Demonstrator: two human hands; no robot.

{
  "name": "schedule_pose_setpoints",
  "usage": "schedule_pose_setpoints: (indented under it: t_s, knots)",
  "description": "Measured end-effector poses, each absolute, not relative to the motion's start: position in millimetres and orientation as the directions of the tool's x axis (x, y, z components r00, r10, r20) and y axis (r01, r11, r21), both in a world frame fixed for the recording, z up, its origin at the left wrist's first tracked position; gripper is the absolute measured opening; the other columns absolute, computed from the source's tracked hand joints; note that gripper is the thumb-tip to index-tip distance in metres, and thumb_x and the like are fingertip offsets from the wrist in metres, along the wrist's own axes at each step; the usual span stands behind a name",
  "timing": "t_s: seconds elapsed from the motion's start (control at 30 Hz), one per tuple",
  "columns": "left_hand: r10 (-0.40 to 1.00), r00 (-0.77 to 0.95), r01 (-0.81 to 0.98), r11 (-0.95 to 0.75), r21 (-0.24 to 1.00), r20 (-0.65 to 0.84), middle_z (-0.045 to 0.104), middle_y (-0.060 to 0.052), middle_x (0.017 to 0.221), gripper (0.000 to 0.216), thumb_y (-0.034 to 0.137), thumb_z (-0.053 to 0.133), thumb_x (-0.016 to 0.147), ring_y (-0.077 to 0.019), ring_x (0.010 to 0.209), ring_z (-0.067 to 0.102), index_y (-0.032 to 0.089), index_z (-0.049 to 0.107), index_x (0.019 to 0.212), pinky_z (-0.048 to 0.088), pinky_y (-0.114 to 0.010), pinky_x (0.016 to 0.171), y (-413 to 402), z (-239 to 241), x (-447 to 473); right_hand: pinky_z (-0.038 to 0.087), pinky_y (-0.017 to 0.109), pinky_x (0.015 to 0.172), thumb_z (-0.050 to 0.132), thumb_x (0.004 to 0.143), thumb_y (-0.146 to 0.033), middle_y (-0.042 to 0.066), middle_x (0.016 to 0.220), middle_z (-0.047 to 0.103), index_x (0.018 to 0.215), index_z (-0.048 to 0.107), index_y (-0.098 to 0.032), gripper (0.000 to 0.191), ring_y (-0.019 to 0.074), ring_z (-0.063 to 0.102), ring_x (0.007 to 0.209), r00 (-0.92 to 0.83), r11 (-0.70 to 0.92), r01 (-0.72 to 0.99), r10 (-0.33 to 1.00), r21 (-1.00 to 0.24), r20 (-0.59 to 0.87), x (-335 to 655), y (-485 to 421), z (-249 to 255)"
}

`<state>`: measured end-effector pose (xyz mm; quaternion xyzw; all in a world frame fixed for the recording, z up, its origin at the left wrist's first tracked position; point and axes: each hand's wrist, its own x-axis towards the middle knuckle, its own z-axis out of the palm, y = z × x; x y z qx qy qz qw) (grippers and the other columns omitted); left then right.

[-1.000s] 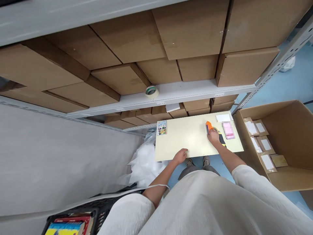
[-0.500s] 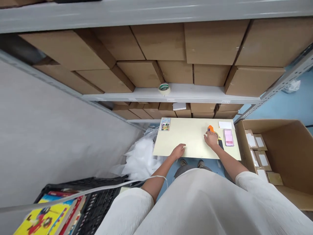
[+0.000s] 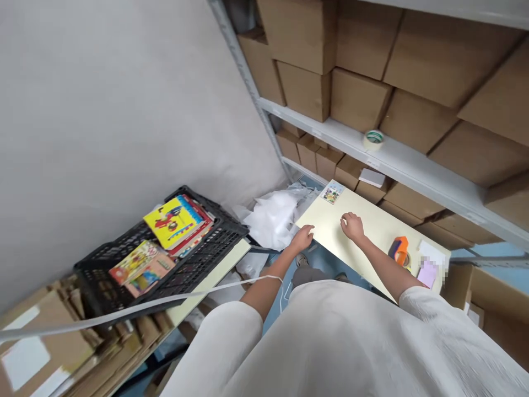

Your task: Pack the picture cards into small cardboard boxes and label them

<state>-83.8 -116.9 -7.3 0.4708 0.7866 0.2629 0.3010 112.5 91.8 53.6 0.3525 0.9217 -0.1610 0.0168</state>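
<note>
**Both hands on the pale table**

Shelves of cardboard boxes (image 3: 359, 99) back the table (image 3: 372, 231). Left hand (image 3: 303, 238) rests at its near edge, fingers loosely together. Right hand (image 3: 352, 226) lies mid-table, fingers curled, empty. Tape dispenser (image 3: 399, 251) sits well right of that hand.

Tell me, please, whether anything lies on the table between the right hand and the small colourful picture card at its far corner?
Nothing visible does. The right hand rests on the pale yellow rectangular table, and only bare tabletop lies between it and the small colourful picture card. The orange tape dispenser sits on the hand's other side.
</note>
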Motion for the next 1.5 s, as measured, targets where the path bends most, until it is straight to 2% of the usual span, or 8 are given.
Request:
schedule_pose_setpoints:
  t_s: [0.27,0.6,0.7,0.8,1.07,1.27,1.37,1.5]
  knots:
    - [0.826,-0.518,0.480,0.495,0.724,-0.222,0.066,-0.013,0.151,0.052,0.017,0.054,0.095,-0.0293,0.145,0.059,0.019,0.065,0.146,0.047,-0.047,0.126,-157,-31,-165,0.040,0.036,0.094,0.046,0.109,-0.026,0.014,0.119,0.072,0.119,0.073,-0.018,0.029,0.0280,0.062,0.114,-0.871,0.812,0.491,0.462,-0.316,-0.167,-17,59,40]
    - [0.754,-0.597,0.347,0.551,0.759,-0.275,0.069,-0.009,0.147,0.052,0.013,0.059,0.093,-0.0273,0.144,0.060,0.026,0.067,0.143,0.047,-0.046,0.127,-160,-74,-258,0.042,0.035,0.099,0.052,0.105,-0.022,0.012,0.119,0.073,0.119,0.074,-0.019,0.026,0.0279,0.062,0.116,-0.915,0.828,0.399,0.330,-0.393,-0.233,-149,43,1]
    - [0.721,-0.619,0.306,0.586,0.750,-0.312,0.068,-0.011,0.148,0.051,0.011,0.058,0.093,-0.0271,0.145,0.059,0.023,0.068,0.142,0.046,-0.044,0.128,-153,-95,-276,0.043,0.036,0.102,0.053,0.104,-0.022,0.012,0.123,0.072,0.121,0.074,-0.019,0.027,0.0277,0.061,0.118,-0.918,0.826,0.381,0.283,-0.416,-0.279,-183,44,-18]
    - [0.655,-0.667,0.238,0.638,0.732,-0.354,0.066,-0.014,0.149,0.051,0.009,0.058,0.092,-0.0275,0.145,0.060,0.018,0.068,0.141,0.044,-0.043,0.128,-147,-126,-293,0.045,0.037,0.104,0.054,0.103,-0.020,0.012,0.126,0.071,0.124,0.074,-0.020,0.029,0.0274,0.061,0.119,-0.918,0.829,0.352,0.214,-0.435,-0.335,-216,48,-48]
    - [0.340,-0.791,-0.113,0.735,0.668,-0.509,0.064,-0.014,0.153,0.053,0.013,0.061,0.092,-0.0274,0.138,0.065,0.019,0.067,0.144,0.049,-0.042,0.124,-135,-240,-337,0.049,0.034,0.108,0.057,0.100,-0.019,0.011,0.131,0.070,0.128,0.075,-0.021,0.033,0.0238,0.066,0.116,-0.858,0.811,0.351,0.078,-0.468,-0.507,-301,57,-170]
    - [0.270,-0.784,-0.169,0.774,0.611,-0.559,0.060,-0.016,0.158,0.058,0.018,0.061,0.093,-0.0293,0.148,0.058,0.019,0.063,0.151,0.044,-0.042,0.128,-125,-315,-373,0.051,0.031,0.108,0.057,0.101,-0.023,0.011,0.137,0.068,0.131,0.075,-0.022,0.034,0.0225,0.068,0.121,-0.803,0.768,0.430,0.085,-0.475,-0.590,-355,51,-256]
    - [0.234,-0.771,-0.143,0.842,0.520,-0.592,0.050,-0.020,0.168,0.060,0.016,0.061,0.092,-0.0350,0.157,0.048,0.015,0.061,0.153,0.040,-0.046,0.130,-124,-342,-392,0.053,0.030,0.108,0.056,0.102,-0.024,0.012,0.142,0.068,0.133,0.074,-0.021,0.036,0.0223,0.069,0.124,-0.746,0.756,0.487,0.100,-0.437,-0.658,-367,49,-292]
    - [0.122,-0.785,-0.177,0.896,0.408,-0.608,0.018,-0.021,0.183,0.069,0.019,0.063,0.092,-0.0413,0.151,0.054,0.014,0.052,0.160,0.049,-0.048,0.121,-131,-370,-426,0.054,0.030,0.105,0.058,0.100,-0.024,0.012,0.141,0.071,0.132,0.075,-0.020,0.036,0.0227,0.072,0.119,-0.676,0.766,0.518,0.093,-0.381,-0.731,-372,52,-332]
